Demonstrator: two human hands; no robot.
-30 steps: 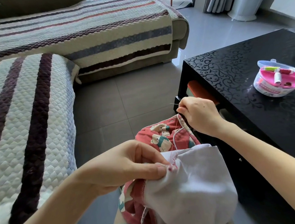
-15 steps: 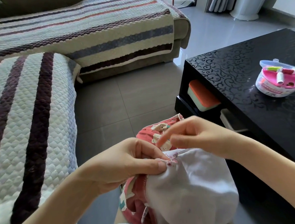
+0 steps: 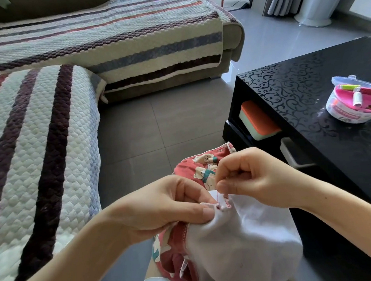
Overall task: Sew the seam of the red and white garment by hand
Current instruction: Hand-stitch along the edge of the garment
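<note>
You are holding the red and white fabric garment (image 3: 244, 236) low in front of you, between the striped quilted sofa cover (image 3: 46, 152) and the glossy black table (image 3: 288, 91) with its scroll pattern. The garment's white inner side is facing outwards. Your left hand (image 3: 163, 207) is pinching the gathered seam edge between thumb and fingers (image 3: 184, 185). Your right hand (image 3: 253, 179) is sitting just above that spot, fingers curled. Its thumb and forefinger are nipping a thin red thread (image 3: 217, 193) that is running down to the seam. Whether a needle is in that pinch cannot be told.

Two cartoon bears are showing on the red side. One round plastic sewing box with a pink tray (image 3: 353, 115) is standing on the table, well apart from your hands. Three spools are lying in it: one green, one red, one white. Its side is carrying a red label band, with writing too small to read. One orange-lidded pale green box (image 3: 259, 120) is sitting on the shelf under the table.
</note>
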